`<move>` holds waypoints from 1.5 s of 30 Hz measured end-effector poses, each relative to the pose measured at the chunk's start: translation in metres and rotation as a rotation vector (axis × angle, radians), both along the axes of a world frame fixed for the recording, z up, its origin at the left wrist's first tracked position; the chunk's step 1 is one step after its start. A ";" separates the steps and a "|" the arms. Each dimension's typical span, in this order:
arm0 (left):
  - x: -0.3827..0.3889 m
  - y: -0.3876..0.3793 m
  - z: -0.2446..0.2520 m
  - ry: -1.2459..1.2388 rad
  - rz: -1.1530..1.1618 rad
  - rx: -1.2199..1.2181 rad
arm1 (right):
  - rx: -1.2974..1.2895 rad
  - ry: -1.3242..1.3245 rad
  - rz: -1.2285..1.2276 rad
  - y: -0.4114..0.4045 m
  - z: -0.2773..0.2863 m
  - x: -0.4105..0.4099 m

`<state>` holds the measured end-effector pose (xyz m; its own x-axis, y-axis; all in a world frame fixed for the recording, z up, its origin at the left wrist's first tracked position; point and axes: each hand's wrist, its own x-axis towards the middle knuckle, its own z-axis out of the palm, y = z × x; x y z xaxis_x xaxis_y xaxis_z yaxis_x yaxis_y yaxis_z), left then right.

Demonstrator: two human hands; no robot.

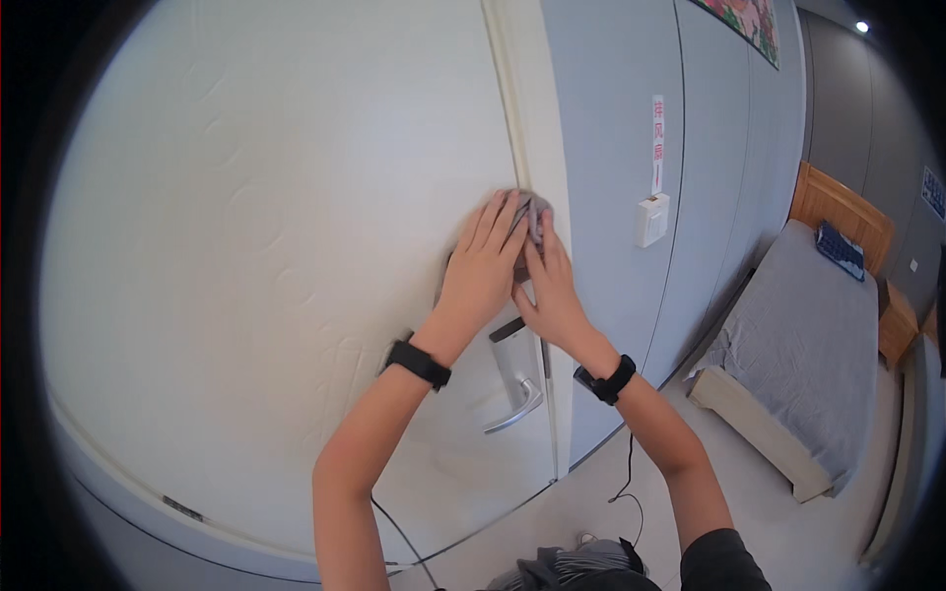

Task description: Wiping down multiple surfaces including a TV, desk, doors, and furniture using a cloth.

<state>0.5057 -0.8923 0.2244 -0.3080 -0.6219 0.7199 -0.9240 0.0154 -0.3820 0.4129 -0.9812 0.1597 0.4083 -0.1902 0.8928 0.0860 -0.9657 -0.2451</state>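
Observation:
A crumpled grey cloth (538, 209) is pressed against the white door (295, 185), close to its edge and the cream door frame (550, 148). My left hand (484, 270) lies over the cloth with its fingers stretched upward, and part of the cloth shows past its left side. Beside it, my right hand (553, 295) holds the cloth's right part, the thumb towards my left hand. Below both hands is the door lock plate with a silver lever handle (521, 410). The cloth beneath my palms is hidden.
Right of the frame, a blue-grey panelled wall (613, 111) carries a white wall switch (653, 220) under a label with writing. A wooden bed (805, 347) with a grey cover stands farther right. A black cable (630, 473) hangs near my right arm above the pale floor (709, 473).

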 end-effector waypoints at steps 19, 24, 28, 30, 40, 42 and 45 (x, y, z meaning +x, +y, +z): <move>0.064 0.145 0.141 0.006 0.253 -0.534 | -0.326 -0.189 0.358 0.125 0.211 0.089; 0.104 0.257 0.114 0.047 0.345 -0.549 | -0.391 -0.256 0.563 0.227 0.199 0.136; 0.146 0.343 0.060 0.049 0.677 -0.566 | -0.386 -0.241 0.663 0.304 0.153 0.172; 0.159 0.372 0.027 0.091 0.711 -0.560 | -0.395 -0.242 0.686 0.338 0.121 0.188; 0.139 0.404 -0.104 0.402 0.568 -0.617 | -0.482 -0.058 0.641 0.371 0.010 0.189; 0.129 0.393 -0.081 0.391 0.552 -0.604 | -0.482 -0.108 0.607 0.360 0.020 0.182; 0.135 0.359 -0.063 0.239 0.548 -0.624 | -0.461 -0.083 0.518 0.326 0.047 0.167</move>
<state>0.6412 -0.5331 0.1612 0.1228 -0.1076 0.9866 -0.7966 -0.6036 0.0333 0.5800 -0.6548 0.2067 0.2710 0.4164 0.8679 0.5639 -0.7994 0.2075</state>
